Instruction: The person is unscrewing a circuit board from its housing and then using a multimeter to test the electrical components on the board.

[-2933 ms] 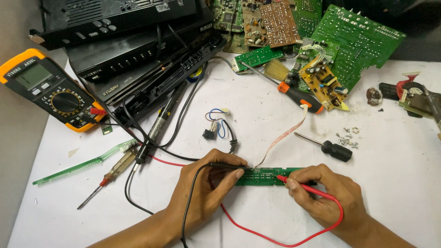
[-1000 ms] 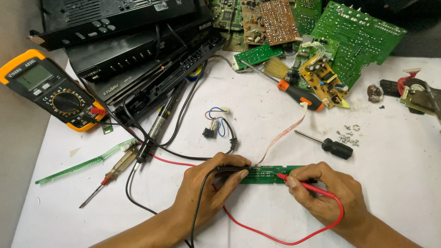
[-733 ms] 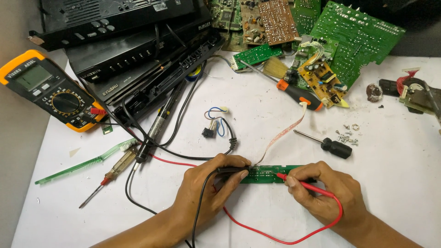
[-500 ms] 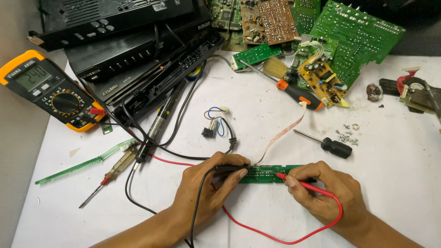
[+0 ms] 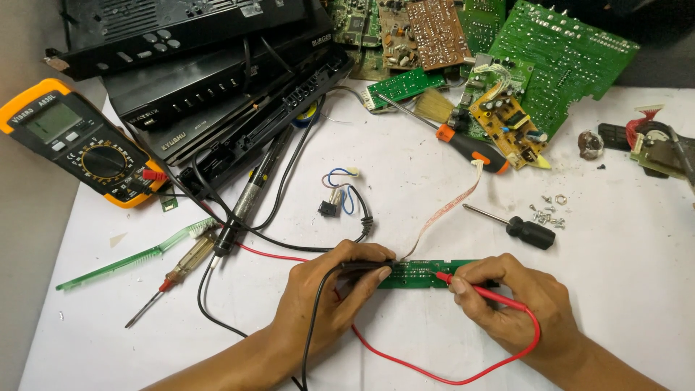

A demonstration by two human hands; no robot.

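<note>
Resting on white paper (image 5: 622, 239) spread over a grey bench, the narrow green circuit strip (image 5: 418, 274) lies between both hands. The left hand (image 5: 326, 297) pinches a black probe (image 5: 365, 266) against the strip's left end; the right hand (image 5: 514, 304) grips a red probe (image 5: 474, 287) touching its middle. Far up-left of the strip sits an orange multimeter (image 5: 79, 141); loose boards (image 5: 557, 58) are heaped beyond it.

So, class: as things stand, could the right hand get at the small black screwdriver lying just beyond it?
Probably yes. The black screwdriver lies on bare white paper just beyond the right hand, nothing between them, but that hand holds the red probe.
</note>
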